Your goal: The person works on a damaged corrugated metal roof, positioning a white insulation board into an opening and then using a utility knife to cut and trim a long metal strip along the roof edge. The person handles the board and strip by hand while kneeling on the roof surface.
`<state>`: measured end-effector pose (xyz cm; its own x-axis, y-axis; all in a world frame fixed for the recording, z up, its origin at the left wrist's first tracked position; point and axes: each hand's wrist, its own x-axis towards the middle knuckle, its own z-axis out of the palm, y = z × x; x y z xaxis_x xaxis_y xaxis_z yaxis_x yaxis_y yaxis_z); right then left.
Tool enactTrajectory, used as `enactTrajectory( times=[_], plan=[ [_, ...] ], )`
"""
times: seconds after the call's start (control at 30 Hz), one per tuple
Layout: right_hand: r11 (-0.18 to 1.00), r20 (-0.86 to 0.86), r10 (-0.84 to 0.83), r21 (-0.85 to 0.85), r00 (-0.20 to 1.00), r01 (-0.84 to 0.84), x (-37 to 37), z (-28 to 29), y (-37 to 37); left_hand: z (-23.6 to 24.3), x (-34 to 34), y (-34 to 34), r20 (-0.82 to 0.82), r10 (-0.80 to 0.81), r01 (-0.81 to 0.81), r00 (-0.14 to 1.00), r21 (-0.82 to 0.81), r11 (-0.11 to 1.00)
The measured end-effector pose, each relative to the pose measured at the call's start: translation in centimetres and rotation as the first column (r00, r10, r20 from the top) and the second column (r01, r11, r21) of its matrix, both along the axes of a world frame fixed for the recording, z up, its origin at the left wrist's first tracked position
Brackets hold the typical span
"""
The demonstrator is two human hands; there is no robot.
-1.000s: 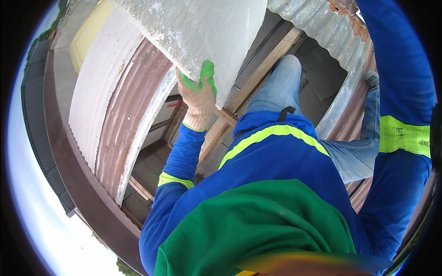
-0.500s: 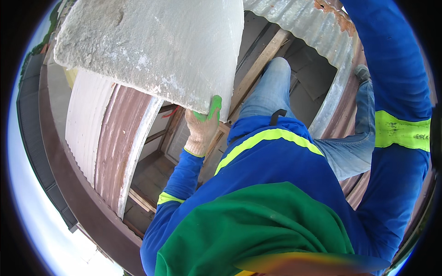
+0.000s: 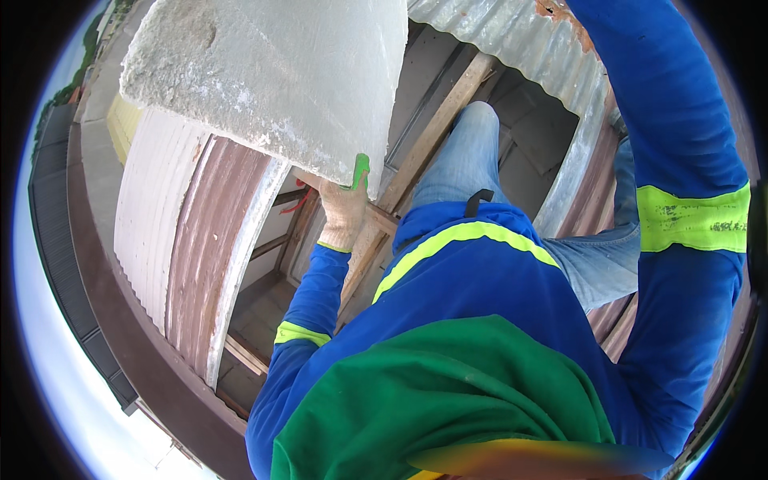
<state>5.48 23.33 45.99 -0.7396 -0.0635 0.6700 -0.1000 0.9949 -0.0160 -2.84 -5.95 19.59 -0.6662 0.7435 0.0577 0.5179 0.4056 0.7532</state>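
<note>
My left hand (image 3: pixel 342 204), in a beige knit glove with green coating, grips the lower edge of a large grey, rough-edged sheet (image 3: pixel 272 72) near its corner, thumb up against its face. Below it are an opening in the roof, wooden beams (image 3: pixel 436 128) and a dim interior. My right arm (image 3: pixel 680 144) in a blue sleeve with a yellow-green band reaches up past the top edge; its hand is out of view. My knee (image 3: pixel 476 128) in jeans rests over the opening by a beam.
Corrugated rusty metal sheet (image 3: pixel 520 36) borders the opening at top right; white and reddish-brown roofing sheets (image 3: pixel 200 232) lie on the left. A brown curved roof edge (image 3: pixel 112 304) runs outside them, with a dark grey roof (image 3: pixel 60 240) and sky beyond.
The grey sheet swung down and leftward with my left hand, then shifted slightly upward. My right arm stays raised; the view has drifted slightly.
</note>
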Motion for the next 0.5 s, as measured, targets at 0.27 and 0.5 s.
enactTrajectory(
  times=[0.27,0.5],
  plan=[
    [0.991,-0.065,0.079,0.116,0.995,-0.071,0.0,-2.1,-3.2,-6.3,-0.7,-4.7,-0.108,-0.049,0.026,0.993,-0.203,0.979],
    [0.969,-0.133,0.117,0.234,0.984,-0.084,-0.2,-4.5,-2.7,-6.0,-1.7,-5.1,-0.115,-0.321,0.218,0.940,-0.522,0.825]
  ],
)
